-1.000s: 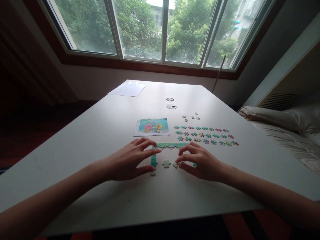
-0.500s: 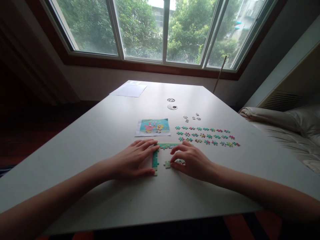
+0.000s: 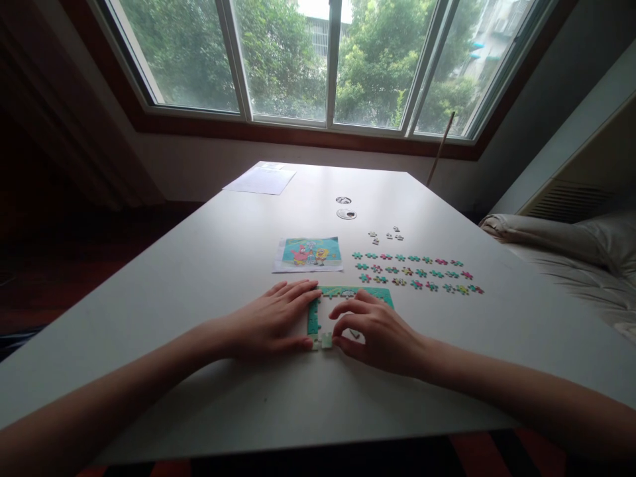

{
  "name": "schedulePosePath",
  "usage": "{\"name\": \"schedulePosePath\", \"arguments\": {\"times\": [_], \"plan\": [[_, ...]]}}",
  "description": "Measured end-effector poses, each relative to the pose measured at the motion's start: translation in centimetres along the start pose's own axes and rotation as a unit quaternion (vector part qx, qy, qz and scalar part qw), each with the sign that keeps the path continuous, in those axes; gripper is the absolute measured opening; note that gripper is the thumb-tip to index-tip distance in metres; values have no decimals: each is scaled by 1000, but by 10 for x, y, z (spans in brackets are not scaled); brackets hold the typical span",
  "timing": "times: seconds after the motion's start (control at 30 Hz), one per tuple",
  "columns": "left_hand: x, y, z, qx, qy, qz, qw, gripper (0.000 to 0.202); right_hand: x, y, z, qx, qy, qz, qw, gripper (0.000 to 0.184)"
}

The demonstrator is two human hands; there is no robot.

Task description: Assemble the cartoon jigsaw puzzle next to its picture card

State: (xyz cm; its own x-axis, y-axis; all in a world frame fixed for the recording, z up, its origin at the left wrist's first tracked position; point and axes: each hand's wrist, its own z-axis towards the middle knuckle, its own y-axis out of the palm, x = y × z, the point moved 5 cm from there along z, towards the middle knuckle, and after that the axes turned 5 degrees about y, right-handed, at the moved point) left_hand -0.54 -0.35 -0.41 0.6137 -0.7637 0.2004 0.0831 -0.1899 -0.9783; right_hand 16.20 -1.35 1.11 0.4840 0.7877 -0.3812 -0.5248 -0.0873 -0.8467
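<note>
My left hand lies flat with fingers stretched, its fingertips and thumb on the left side of a partly joined jigsaw border. This green border runs along the left and far sides. In a pinch of thumb and forefinger, my right hand holds a pale green puzzle piece close to the border's near left corner, by my left thumb. Whether the piece touches the corner I cannot tell. Another loose puzzle piece shows partly through the curl of my right fingers, which cover some of the border.
Loose puzzle pieces lie in rows to the right, with several more pieces behind them. A cartoon picture sheet lies beyond the border. Farther back are two round flat items and a white paper on the white table.
My right hand has moved the pale green piece left and nearer to me, up to the border's near left corner. My left hand stays on the border. The camera view has shifted slightly.
</note>
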Motion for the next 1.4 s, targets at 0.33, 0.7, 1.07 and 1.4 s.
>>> {"name": "schedulePosePath", "arguments": {"times": [0.33,0.7,1.07,1.4], "plan": [[4,1,4,7,-45,-41,998,58,0,5,1,-6,-8,-12,1000,7],[6,4,8,41,-82,-37,995,61,9,-9,3,-10,4,-6,1000,6],[-4,4,-3,91,-54,-61,993,61,66,-42,-15,-47,37,-13,998,10],[22,-11,1,128,70,-68,987,21,53,-30,-25,-43,85,16,995,10]]}}
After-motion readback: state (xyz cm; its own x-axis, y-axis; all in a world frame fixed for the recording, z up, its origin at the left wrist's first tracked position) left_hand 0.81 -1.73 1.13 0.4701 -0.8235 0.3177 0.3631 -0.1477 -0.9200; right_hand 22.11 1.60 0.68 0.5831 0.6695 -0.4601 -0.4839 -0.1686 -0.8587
